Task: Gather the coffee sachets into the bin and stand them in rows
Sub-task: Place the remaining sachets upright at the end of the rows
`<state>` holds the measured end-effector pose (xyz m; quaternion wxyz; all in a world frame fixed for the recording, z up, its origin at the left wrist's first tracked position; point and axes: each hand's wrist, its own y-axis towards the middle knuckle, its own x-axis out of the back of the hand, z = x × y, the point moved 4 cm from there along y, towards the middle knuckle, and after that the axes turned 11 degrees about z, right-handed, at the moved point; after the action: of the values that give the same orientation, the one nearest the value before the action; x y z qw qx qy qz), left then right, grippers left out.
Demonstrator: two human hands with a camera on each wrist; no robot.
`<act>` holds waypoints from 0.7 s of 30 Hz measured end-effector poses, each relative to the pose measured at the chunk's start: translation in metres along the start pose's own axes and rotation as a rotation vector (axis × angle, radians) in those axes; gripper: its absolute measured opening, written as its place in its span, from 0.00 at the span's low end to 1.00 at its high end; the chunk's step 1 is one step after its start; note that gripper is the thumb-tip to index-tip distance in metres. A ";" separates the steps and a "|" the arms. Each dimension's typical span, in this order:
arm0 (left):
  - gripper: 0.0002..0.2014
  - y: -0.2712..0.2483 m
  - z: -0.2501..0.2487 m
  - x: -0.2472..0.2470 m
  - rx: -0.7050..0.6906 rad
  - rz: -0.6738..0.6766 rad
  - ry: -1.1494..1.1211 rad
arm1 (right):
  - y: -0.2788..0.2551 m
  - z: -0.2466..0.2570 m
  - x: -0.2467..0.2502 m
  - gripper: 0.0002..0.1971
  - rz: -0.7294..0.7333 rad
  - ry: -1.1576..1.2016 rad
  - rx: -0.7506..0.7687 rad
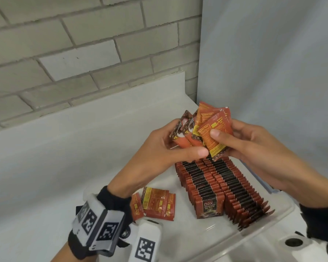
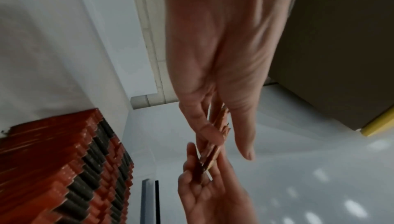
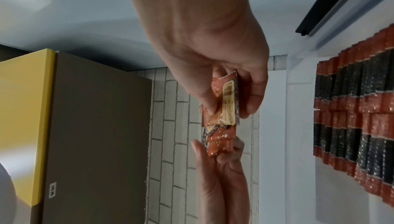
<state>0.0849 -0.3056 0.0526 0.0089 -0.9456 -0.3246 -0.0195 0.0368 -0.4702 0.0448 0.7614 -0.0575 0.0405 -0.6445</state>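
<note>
Both hands hold a fanned bunch of coffee sachets (image 1: 203,129) above the far end of the clear bin (image 1: 284,212): the left hand (image 1: 169,146) pinches their lower ends, the right hand (image 1: 240,140) grips the front one with thumb on its face. They look light, thin, crinkly and slick, so they likely slide apart; squaring them by the side edges seems safest. Standing rows (image 1: 222,190) fill the bin, with loose sachets (image 1: 155,203) lying flat left of them.

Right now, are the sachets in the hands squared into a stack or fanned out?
Fanned out: the held sachets splay at different angles between the left hand and right hand.
</note>
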 end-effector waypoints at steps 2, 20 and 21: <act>0.15 0.002 -0.002 -0.006 0.000 0.006 0.038 | 0.000 -0.002 -0.006 0.19 0.093 -0.007 -0.021; 0.11 0.018 0.011 -0.039 0.199 0.067 -0.433 | -0.018 0.008 -0.026 0.58 0.287 -0.465 0.284; 0.10 0.018 0.010 -0.042 0.207 0.101 -0.439 | -0.017 0.009 -0.030 0.60 0.301 -0.522 0.310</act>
<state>0.0633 -0.3457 0.0405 0.0360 -0.9362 -0.2715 0.2204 0.0165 -0.4426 0.0558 0.8324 -0.0976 -0.2462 -0.4868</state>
